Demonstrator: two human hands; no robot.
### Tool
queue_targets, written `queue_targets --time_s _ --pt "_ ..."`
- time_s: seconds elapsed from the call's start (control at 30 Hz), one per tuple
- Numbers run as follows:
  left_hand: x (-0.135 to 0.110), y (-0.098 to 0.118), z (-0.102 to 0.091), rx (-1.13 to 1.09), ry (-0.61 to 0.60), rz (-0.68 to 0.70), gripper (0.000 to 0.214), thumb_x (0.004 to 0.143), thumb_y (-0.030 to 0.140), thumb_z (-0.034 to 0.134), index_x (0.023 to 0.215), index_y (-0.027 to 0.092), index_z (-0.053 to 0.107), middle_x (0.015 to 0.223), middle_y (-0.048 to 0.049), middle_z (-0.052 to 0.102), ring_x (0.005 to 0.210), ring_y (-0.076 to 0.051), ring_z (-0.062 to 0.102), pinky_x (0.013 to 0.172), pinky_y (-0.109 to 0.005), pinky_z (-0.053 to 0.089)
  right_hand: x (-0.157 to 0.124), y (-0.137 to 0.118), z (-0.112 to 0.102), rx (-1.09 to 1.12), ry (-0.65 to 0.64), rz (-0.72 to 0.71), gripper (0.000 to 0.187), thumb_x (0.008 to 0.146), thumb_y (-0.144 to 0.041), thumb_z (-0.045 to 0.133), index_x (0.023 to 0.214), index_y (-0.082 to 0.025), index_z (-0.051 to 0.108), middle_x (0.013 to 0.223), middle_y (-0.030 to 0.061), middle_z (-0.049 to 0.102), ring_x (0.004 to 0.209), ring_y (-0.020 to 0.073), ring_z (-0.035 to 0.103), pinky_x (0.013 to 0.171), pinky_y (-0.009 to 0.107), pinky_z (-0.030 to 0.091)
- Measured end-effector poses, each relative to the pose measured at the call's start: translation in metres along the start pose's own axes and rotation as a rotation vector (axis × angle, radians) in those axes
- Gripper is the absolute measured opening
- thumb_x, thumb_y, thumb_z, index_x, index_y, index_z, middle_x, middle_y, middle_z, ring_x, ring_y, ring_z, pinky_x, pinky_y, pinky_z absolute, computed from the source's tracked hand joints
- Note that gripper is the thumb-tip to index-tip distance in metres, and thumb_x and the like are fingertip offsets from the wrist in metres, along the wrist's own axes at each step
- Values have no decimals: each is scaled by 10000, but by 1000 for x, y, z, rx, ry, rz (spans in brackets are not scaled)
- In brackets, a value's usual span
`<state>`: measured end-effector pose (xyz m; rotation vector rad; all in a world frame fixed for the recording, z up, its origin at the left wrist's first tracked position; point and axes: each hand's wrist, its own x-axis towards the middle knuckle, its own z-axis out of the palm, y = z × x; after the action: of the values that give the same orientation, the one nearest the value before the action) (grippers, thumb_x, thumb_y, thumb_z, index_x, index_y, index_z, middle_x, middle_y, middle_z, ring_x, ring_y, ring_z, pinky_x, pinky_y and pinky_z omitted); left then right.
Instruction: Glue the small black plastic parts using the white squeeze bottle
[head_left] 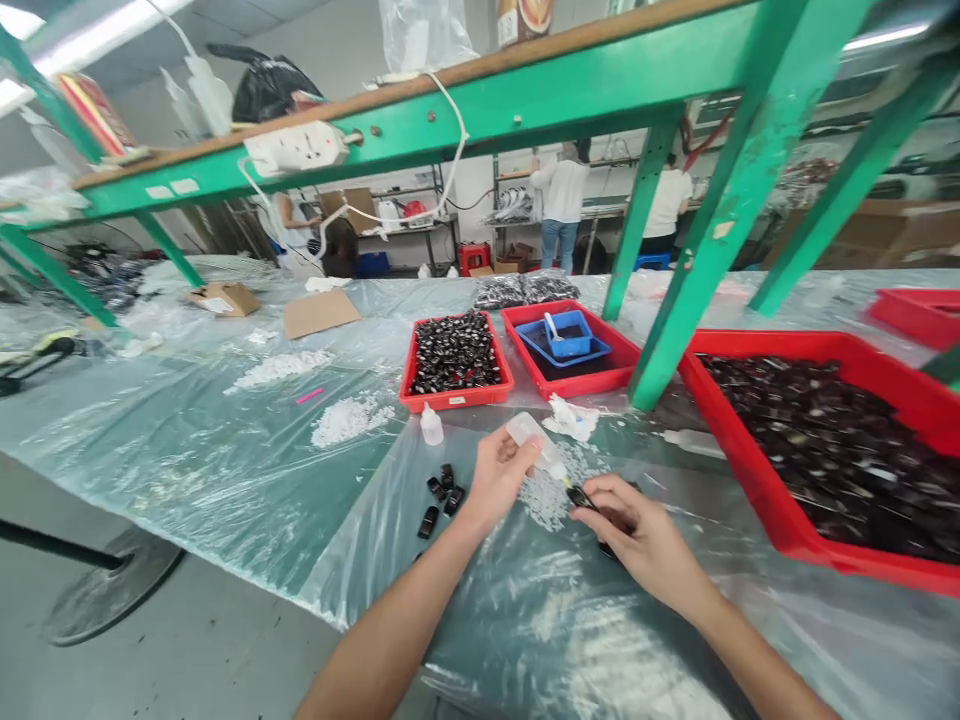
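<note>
My left hand is closed around a translucent squeeze bottle, tilted so its narrow tip points down to the right. In my right hand a small glossy black plastic piece is pinched between thumb and fingers. The bottle's tip is at the end of this piece; whether they touch I cannot tell. Below and between my hands a pile of tiny white pieces lies on the plastic-covered table. Several similar black pieces lie loose to the left of my left hand. Part of the dark matter under my right hand is hidden.
A red tray of black pieces stands ahead, beside another red tray holding blue trays. A large red bin is at right. A green post rises nearby. A small bottle and white piles lie left.
</note>
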<state>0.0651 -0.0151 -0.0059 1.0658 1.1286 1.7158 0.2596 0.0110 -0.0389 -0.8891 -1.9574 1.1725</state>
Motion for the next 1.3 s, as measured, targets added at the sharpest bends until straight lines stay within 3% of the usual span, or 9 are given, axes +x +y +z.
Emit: queue_targets --time_s 0.2,0.6,1.3 --pt "0 1 -3 31 0 15 470 700 594 798 735 143 669 621 -18 622 508 -112 482 489 -244 390 -2 -6 2 33 -15 9 330 893 -517 683 977 -223 558 662 -49 550 519 110 403 505 257 321" --pt "1 -4 -11 82 -18 101 431 778 564 758 715 149 659 588 -3 586 486 -106 483 471 -237 398 -3 -10 2 74 -15 0 300 889 -469 705 965 -221 555 687 -41 594 506 104 430 504 254 329" --pt "1 -7 -11 50 -9 109 393 797 523 765 712 156 655 575 10 555 481 -99 468 449 -228 388 -3 -7 3 82 1 -18 270 887 -432 722 973 -220 577 703 -40 618 496 95 451 494 252 323"
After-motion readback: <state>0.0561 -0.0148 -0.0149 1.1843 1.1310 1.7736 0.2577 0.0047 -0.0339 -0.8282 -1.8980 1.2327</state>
